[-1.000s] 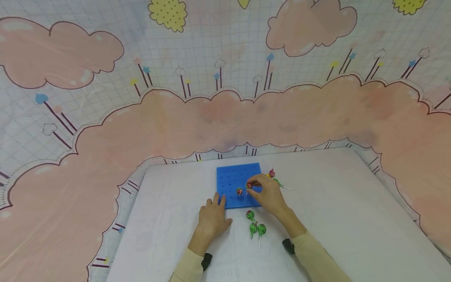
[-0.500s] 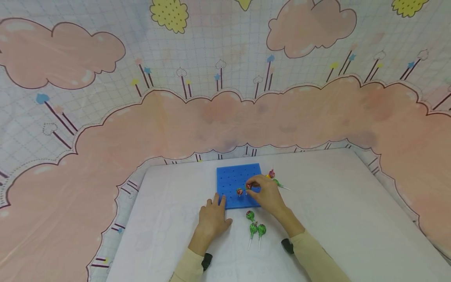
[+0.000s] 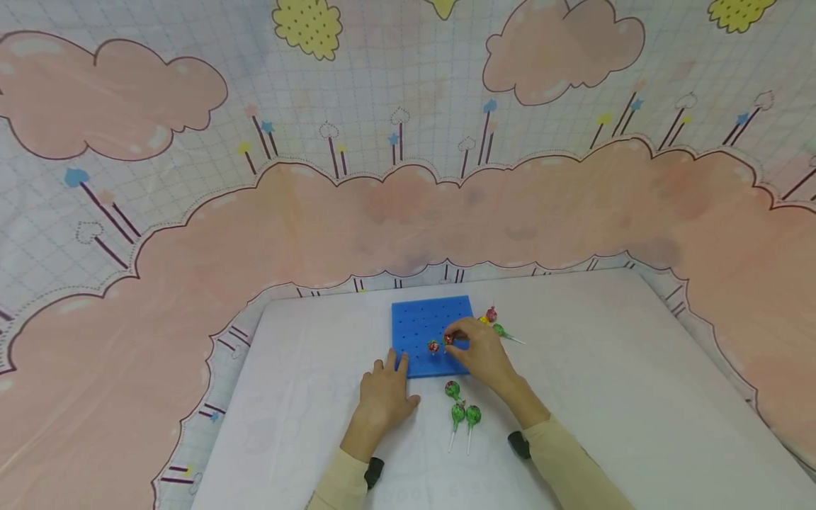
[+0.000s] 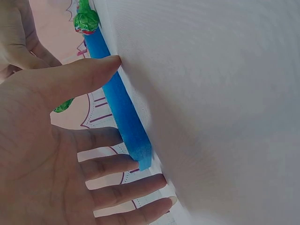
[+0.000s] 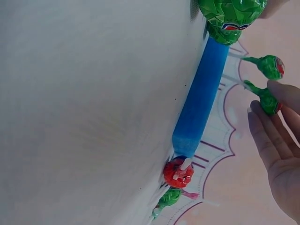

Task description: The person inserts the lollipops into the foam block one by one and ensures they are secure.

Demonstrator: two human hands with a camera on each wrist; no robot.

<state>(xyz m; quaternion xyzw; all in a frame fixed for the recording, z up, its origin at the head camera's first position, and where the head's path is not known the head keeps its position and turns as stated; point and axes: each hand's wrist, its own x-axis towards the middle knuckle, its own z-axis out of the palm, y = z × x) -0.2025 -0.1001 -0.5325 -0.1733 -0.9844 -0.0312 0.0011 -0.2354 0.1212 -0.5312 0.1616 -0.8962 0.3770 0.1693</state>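
I am pinching a lollipop (image 3: 449, 339) in the right hand (image 3: 487, 354), aligning its stick (image 5: 235, 80) squarely with the blue board (image 3: 413, 345), loosely spread left hand (image 3: 381, 398) steadying near left.

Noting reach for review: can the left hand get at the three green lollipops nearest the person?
Likely yes: the head view shows nothing between the left hand and those green lollipops.

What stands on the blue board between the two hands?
In the head view, an upright lollipop stands there, left of the pinched lollipop in the right hand.
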